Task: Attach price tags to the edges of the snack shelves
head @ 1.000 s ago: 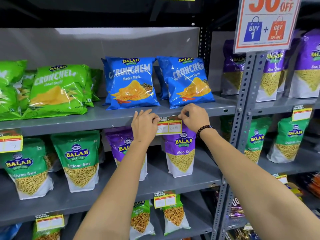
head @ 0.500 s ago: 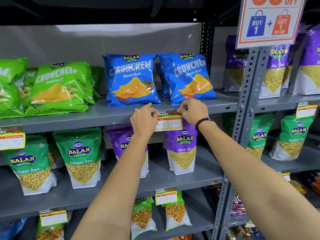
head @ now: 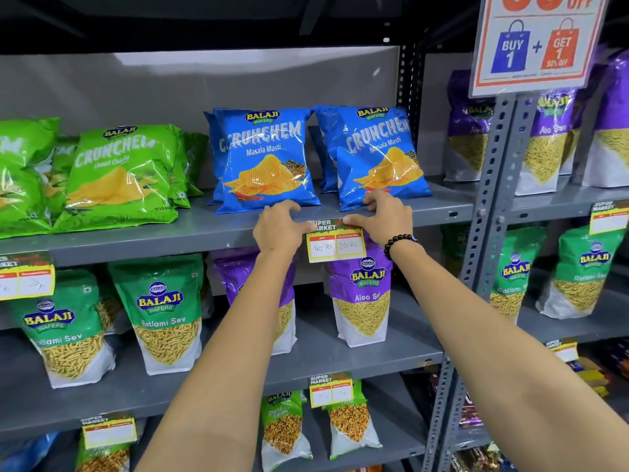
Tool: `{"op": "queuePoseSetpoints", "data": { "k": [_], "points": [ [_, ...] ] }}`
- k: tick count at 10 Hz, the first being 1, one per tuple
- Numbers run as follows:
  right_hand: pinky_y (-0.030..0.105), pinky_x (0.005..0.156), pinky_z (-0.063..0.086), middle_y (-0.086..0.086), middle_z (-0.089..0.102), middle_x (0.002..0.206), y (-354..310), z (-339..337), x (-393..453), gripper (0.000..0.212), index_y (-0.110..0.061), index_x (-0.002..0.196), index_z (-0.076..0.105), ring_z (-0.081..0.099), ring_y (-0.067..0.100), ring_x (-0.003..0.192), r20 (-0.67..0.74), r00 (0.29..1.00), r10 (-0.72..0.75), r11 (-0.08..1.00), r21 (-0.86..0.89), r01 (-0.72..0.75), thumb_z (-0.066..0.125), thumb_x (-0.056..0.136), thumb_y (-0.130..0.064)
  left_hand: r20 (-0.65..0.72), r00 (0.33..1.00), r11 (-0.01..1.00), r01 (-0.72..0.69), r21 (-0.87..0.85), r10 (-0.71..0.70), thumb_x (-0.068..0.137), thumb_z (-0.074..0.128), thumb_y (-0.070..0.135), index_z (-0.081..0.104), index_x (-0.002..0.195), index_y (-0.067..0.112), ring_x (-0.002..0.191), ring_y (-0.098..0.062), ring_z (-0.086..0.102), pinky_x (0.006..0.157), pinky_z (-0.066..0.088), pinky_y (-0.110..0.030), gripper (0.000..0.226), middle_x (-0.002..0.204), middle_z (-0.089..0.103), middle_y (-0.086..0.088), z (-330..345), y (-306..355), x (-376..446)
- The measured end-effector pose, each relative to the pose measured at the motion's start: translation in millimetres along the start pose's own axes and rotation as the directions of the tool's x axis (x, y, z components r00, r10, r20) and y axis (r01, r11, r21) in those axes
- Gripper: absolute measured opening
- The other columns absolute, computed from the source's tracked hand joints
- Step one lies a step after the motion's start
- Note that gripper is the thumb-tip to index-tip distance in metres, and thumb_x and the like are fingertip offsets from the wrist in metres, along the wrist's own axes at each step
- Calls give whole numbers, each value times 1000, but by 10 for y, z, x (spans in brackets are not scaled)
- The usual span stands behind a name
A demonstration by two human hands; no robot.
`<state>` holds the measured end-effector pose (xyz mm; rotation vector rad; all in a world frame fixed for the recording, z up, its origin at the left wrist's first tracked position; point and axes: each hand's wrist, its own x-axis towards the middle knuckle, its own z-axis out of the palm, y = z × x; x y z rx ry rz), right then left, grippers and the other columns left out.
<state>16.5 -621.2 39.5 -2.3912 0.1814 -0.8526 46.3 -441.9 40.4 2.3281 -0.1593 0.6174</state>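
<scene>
A yellow price tag [head: 336, 246] marked 40 Rs and 20 Rs hangs on the front edge of the upper grey shelf [head: 143, 240], below the blue Crunchem bags [head: 265, 158]. My left hand [head: 280, 229] pinches the tag's top left corner, thumb on the tag and fingers curled over the shelf lip. At the top right corner, my right hand [head: 384, 219], with a dark bead bracelet at its wrist, presses the tag, its fingers resting on the shelf top by the second blue bag [head: 377, 155].
Green Crunchem bags [head: 119, 175] lie at the left. Other tags hang on shelf edges [head: 25, 279], [head: 332, 390], [head: 109, 432], [head: 609, 218]. Purple and green sev pouches [head: 366, 301] stand on the lower shelf. A perforated upright [head: 490, 192] and a hanging offer sign [head: 537, 42] are at the right.
Both hands slid up with the tag onto the shelf lip; fingers now hook over the shelf top. The camera moved closer and tilted slightly down.
</scene>
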Motion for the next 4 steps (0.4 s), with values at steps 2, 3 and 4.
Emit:
{"op": "queuePoseSetpoints", "data": {
  "k": [2,3,4],
  "points": [
    [43,99,37,6,66,113,-79,-60,32,56,-17,117,55,55,26,112,78,993,84,996,29,-86,73,73,-46,107,993,997,30,75,-38,74,76,41,50,125,16,134,-30,37,95,45,-46,63,134,54,-11,-66,74,30],
    [45,99,42,13,63,120,-111,-108,-4,46,-10,123,52,55,30,114,-2,1000,30,991,131,-29,62,86,-37,91,989,983,-130,132,118,83,65,43,41,135,10,141,-32,24,109,33,-48,66,144,44,-15,-88,-9,-44],
    [46,113,31,18,44,143,-207,-150,-41,52,-4,136,37,36,32,135,-166,968,-188,976,-142,165,47,95,-35,-51,958,932,-262,249,283,93,44,49,24,144,6,145,-31,13,120,13,-45,70,154,27,-14,-166,-57,-56]
  ]
}}
